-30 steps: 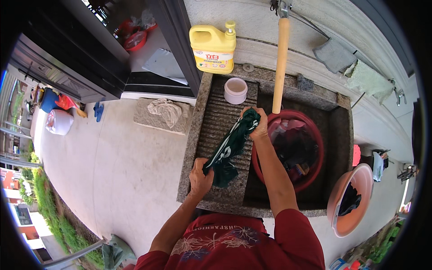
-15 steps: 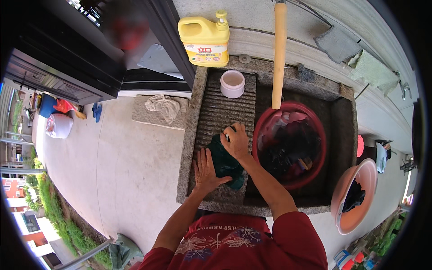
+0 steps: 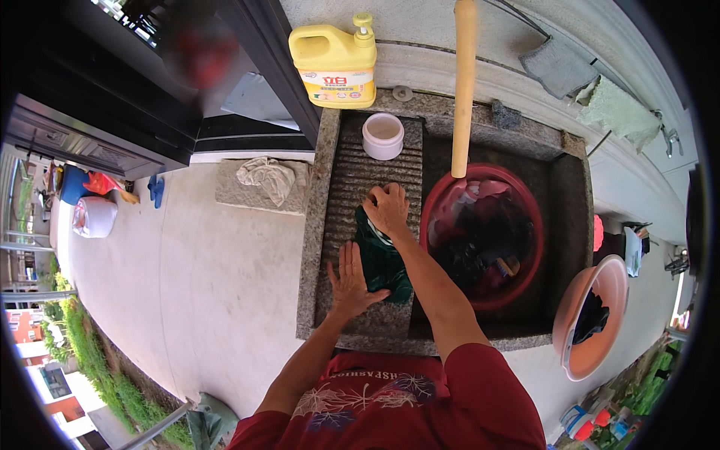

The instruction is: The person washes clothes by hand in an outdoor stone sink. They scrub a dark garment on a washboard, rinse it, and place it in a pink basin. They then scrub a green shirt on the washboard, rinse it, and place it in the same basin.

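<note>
A wet dark green cloth (image 3: 382, 264) with a white band near its far end lies on the ridged stone washboard (image 3: 346, 180) at the left of a stone sink. My right hand (image 3: 389, 208) is closed on the cloth's far end, fingers curled under the knuckles. Nearer me, my left hand (image 3: 352, 289) lies flat against the cloth's left edge with its fingers stretched out and the thumb across the near end. Right of the washboard, a red basin (image 3: 537, 251) holds dark and pinkish laundry in water, with a scrubbing brush (image 3: 508, 266) among it.
A pale pink tub-shaped pot (image 3: 383, 137) stands at the washboard's far end. Behind it is a yellow pump jug (image 3: 334, 64). A wooden pole (image 3: 464, 90) reaches over the basin's far rim. At right leans a pink tub (image 3: 616, 307) with a dark cloth inside.
My right hand has slid away from me along the washboard, drawing the cloth out longer, so its white band shows. The left hand stays near the cloth's near end, its fingers straighter.
</note>
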A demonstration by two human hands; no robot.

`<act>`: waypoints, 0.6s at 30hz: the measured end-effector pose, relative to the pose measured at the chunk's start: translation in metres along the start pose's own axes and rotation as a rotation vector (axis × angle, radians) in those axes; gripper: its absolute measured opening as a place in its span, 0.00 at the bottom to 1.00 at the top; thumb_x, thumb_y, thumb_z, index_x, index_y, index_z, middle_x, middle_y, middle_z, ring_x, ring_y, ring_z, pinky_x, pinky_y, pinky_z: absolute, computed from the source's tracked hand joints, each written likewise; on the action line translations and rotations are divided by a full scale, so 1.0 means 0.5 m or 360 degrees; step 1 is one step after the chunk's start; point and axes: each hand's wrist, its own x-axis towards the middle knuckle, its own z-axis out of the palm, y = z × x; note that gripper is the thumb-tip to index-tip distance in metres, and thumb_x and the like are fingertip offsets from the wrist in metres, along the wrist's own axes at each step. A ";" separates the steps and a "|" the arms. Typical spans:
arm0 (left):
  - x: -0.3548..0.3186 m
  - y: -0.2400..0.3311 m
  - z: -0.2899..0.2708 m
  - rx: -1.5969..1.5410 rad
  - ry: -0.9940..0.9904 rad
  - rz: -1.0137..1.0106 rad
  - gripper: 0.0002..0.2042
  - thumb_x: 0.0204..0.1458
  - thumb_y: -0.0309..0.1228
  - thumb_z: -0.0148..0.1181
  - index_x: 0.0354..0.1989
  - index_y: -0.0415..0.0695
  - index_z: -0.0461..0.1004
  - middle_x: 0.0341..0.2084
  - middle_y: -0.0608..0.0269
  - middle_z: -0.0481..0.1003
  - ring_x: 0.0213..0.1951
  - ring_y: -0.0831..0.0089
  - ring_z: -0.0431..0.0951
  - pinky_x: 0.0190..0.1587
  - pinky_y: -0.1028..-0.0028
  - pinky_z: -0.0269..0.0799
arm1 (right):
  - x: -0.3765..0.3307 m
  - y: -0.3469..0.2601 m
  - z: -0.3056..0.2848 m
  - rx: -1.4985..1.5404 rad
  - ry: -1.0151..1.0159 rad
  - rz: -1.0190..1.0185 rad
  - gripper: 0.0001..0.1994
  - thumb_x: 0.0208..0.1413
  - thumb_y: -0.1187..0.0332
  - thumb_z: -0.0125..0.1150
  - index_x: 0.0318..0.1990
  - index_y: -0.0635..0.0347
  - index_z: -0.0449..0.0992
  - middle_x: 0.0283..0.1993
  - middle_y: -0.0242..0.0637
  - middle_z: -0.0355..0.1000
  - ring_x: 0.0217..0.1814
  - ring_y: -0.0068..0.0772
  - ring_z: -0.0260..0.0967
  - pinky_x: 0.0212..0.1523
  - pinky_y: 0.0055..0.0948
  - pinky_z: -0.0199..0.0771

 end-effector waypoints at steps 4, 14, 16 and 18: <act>-0.014 -0.068 0.057 0.0608 0.0208 -0.0034 0.61 0.35 0.73 0.52 0.69 0.46 0.32 0.69 0.54 0.32 0.69 0.54 0.25 0.63 0.41 0.19 | -0.185 -0.106 -0.090 0.0151 -0.0226 -0.0856 0.13 0.50 0.63 0.57 0.40 0.59 0.76 0.49 0.43 0.71 0.55 0.50 0.63 0.56 0.55 0.60; 0.011 0.002 -0.021 0.0027 -0.0381 -0.0143 0.68 0.23 0.76 0.57 0.69 0.47 0.30 0.68 0.48 0.29 0.69 0.48 0.24 0.63 0.43 0.19 | -0.017 -0.059 -0.021 -0.0245 -0.0072 -0.0293 0.16 0.50 0.56 0.59 0.40 0.56 0.73 0.45 0.45 0.63 0.46 0.45 0.59 0.40 0.48 0.59; 0.007 -0.003 -0.010 -0.0063 -0.0104 -0.0073 0.68 0.23 0.76 0.57 0.69 0.48 0.31 0.68 0.49 0.27 0.69 0.50 0.22 0.62 0.42 0.20 | -0.049 -0.051 -0.009 -0.0171 0.0273 -0.0496 0.15 0.48 0.57 0.62 0.40 0.54 0.72 0.44 0.43 0.59 0.44 0.44 0.56 0.35 0.44 0.56; 0.008 -0.006 -0.025 0.0215 -0.0295 -0.0158 0.69 0.22 0.75 0.58 0.69 0.48 0.28 0.68 0.49 0.23 0.69 0.51 0.20 0.63 0.41 0.23 | -0.152 -0.069 -0.036 0.0043 0.0023 -0.0588 0.13 0.49 0.59 0.61 0.40 0.53 0.72 0.39 0.42 0.60 0.43 0.43 0.57 0.38 0.44 0.56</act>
